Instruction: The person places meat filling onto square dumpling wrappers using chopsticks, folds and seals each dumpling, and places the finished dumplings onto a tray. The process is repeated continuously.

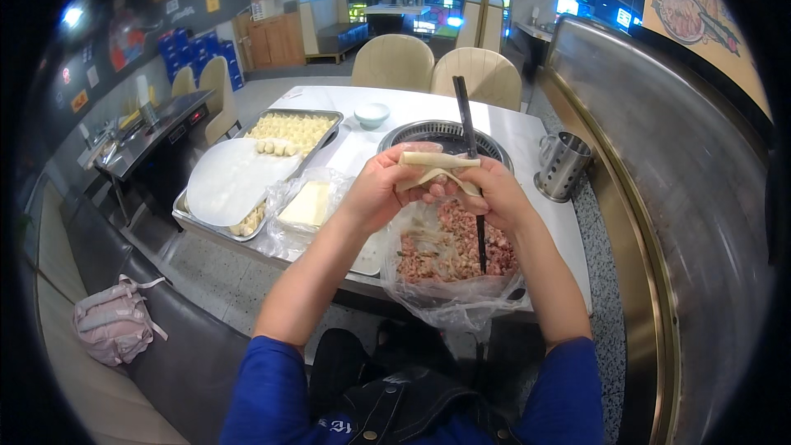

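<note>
Between the fingertips of my left hand (384, 184) and my right hand (502, 193) is a thin dough wrapper (440, 159), rolled along its upper edge, its lower corners drooping. Black chopsticks (465, 112) stay tucked in my right hand, their lower ends pointing down over the filling. Below lies pink minced meat filling (479, 228), in a clear plastic bag (454, 300) at the table's near edge. To the left, a stack of pale wrappers (307, 203) rests in crumpled plastic. Folded wontons (275, 148) line the upper edge of a round white sheet (232, 182).
The sheet overlies a metal tray (213, 229) holding many more wontons (293, 126). A small bowl (371, 114) and a round built-in grill (401, 130) are farther back. At the right stand a perforated steel holder (565, 164) and a metal-faced partition (655, 136). A backpack (117, 321) lies on the bench.
</note>
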A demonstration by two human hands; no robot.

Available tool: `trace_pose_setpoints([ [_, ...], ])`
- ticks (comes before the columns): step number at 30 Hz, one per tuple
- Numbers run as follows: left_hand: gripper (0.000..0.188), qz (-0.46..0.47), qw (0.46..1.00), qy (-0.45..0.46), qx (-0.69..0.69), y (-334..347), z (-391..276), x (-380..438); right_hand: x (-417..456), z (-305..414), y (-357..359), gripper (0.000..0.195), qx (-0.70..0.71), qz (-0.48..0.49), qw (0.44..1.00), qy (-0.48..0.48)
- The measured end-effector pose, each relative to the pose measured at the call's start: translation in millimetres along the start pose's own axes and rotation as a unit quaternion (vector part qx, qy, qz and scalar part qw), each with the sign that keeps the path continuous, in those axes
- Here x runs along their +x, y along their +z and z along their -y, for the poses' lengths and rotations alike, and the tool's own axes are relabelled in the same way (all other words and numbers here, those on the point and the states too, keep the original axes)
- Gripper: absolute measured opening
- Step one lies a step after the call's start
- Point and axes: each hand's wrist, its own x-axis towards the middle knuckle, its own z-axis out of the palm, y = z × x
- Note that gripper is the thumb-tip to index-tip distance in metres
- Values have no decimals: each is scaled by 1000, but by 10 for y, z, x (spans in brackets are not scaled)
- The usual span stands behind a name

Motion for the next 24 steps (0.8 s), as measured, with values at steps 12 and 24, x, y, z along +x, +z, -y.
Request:
trace_pose_setpoints([
  [12,38,31,985,56,159,-61,-45,-20,-64,150,98,24,-31,-42,999,0],
  [24,44,-132,976,155,-73,-89,91,-183,192,272,233,38,-294,-229,897,-239],
])
